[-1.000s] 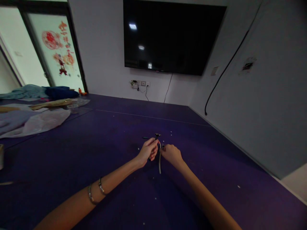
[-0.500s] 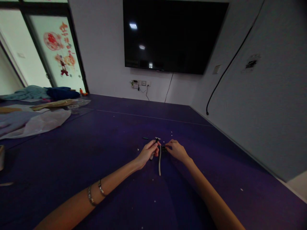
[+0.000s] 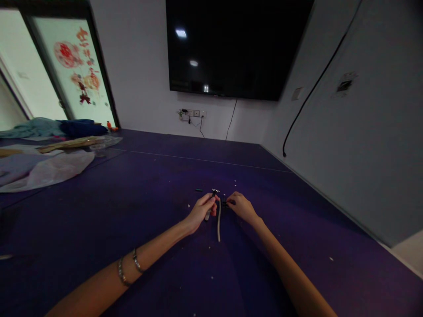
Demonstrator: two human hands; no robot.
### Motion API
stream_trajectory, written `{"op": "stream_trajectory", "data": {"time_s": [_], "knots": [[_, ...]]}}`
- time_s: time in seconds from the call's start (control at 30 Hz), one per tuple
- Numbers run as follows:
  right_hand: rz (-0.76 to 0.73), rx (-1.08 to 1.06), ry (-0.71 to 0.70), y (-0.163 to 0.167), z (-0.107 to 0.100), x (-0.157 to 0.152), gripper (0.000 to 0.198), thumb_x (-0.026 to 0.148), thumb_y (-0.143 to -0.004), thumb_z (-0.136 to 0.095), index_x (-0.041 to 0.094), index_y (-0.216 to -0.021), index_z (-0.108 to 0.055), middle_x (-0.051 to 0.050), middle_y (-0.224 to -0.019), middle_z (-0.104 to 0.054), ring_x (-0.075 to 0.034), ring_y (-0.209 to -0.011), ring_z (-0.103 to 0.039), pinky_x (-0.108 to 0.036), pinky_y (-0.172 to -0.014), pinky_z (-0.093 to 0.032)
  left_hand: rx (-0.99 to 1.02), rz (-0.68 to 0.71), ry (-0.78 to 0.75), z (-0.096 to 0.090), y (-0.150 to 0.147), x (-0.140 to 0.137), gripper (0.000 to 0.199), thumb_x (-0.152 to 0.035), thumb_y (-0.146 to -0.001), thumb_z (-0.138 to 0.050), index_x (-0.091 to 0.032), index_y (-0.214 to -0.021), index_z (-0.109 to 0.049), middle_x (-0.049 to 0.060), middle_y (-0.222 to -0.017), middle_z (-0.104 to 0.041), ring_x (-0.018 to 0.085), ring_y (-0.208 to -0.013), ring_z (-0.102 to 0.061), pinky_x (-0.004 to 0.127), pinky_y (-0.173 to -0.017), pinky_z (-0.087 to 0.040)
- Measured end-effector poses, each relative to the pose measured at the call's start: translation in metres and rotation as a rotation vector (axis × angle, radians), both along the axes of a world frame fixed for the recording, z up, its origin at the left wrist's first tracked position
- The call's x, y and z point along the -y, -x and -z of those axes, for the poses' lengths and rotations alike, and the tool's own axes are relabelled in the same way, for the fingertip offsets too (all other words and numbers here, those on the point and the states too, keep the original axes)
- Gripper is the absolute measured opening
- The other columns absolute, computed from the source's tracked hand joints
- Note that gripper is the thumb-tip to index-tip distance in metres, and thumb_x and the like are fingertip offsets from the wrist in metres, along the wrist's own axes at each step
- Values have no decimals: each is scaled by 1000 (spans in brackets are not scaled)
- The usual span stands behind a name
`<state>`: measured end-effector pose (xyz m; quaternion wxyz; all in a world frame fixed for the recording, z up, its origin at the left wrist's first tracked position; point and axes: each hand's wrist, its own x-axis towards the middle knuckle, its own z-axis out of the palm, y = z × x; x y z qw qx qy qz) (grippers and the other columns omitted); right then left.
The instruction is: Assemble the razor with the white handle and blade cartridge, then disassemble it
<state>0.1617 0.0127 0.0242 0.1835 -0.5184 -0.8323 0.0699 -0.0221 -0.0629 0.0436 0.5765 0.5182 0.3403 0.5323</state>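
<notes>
Near the middle of the purple surface, my left hand [image 3: 202, 212] is closed around a slim tool with a dark and grey handle [image 3: 208, 215]. Its dark upper end shows above my fingers, close to a small white bit [image 3: 215, 190]. To the right, my right hand [image 3: 242, 206] has its fingertips pinched together at a small dark piece [image 3: 225, 204] whose kind I cannot make out. A short pale grey cord-like strip [image 3: 218, 226] runs toward me between both hands. Just beyond my left hand lies a small dark green stick [image 3: 198, 190].
White scraps [image 3: 331, 259] dot the purple surface [image 3: 148, 189]. Plastic bags [image 3: 62, 169] and folded cloths [image 3: 81, 127] lie at the far left. A television [image 3: 238, 48] hangs on the wall ahead, and a black cable [image 3: 313, 90] dangles along the right wall.
The view has shifted slightly, so everything sits a little further left. Both hands keep nearly the same pose and place, with the same tool in my left hand.
</notes>
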Motion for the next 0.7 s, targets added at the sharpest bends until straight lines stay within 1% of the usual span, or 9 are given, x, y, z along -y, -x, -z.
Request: {"op": "stream_trajectory", "data": {"time_s": [0.07, 0.13, 0.2, 0.33, 0.43, 0.53, 0.7], "knots": [[14, -9, -15, 0, -1, 1, 19, 24, -80, -51, 22, -88, -68, -5, -96, -63, -16, -95, -56, -24, -78, -41, -1, -5, 3, 0, 0, 0, 26, -41, -79, -53, -16, -87, -55, -3, -59, -49, 8, -52, -49, 20, -53, -35], [15, -44, -15, 0, -2, 0, 20, 23, -80, -50, 22, -89, -68, -4, -93, -66, -17, -91, -58, -24, -77, -42, -4, -8, 7, 0, 0, 0, 26, -41, -79, -53, -16, -87, -55, -3, -59, -49, 9, -52, -49, 20, -52, -34], [7, -121, 8, 0, -4, -1, 22, 22, -80, -49, 21, -90, -69, -4, -90, -69, -17, -84, -61, -25, -75, -43, -2, -10, 8, 1, 1, 0, 27, -42, -79, -53, -16, -87, -55, -3, -60, -49, 8, -52, -50, 20, -52, -35], [-38, -304, 41, -1, -7, -7, 25, 18, -78, -48, 17, -90, -70, -6, -88, -71, -18, -80, -64, -26, -74, -46, 5, -13, 5, 2, 1, -2, 26, -41, -79, -53, -16, -87, -54, -3, -59, -49, 8, -52, -49, 20, -53, -35], [-51, -386, 103, -1, -7, -10, 28, 17, -78, -46, 14, -94, -69, -7, -87, -71, -17, -67, -65, -25, -63, -49, 10, -19, 5, 3, 1, -3, 26, -41, -79, -53, -17, -88, -54, -3, -60, -48, 8, -52, -49, 20, -54, -36], [-27, -433, 152, -1, -8, -11, 31, 14, -77, -45, 13, -98, -68, -8, -91, -70, -14, -59, -64, -23, -56, -50, 19, -22, 14, 4, 1, -4, 25, -40, -79, -53, -17, -88, -54, -4, -60, -48, 7, -52, -48, 20, -55, -38], [-6, -450, 173, 2, -16, -7, 34, 9, -77, -42, 11, -99, -68, -8, -89, -70, -12, -57, -64, -21, -54, -50, 18, -49, 15, 8, 0, -5, 23, -38, -80, -52, -16, -88, -53, -4, -60, -45, 7, -52, -44, 20, -55, -40]]}}
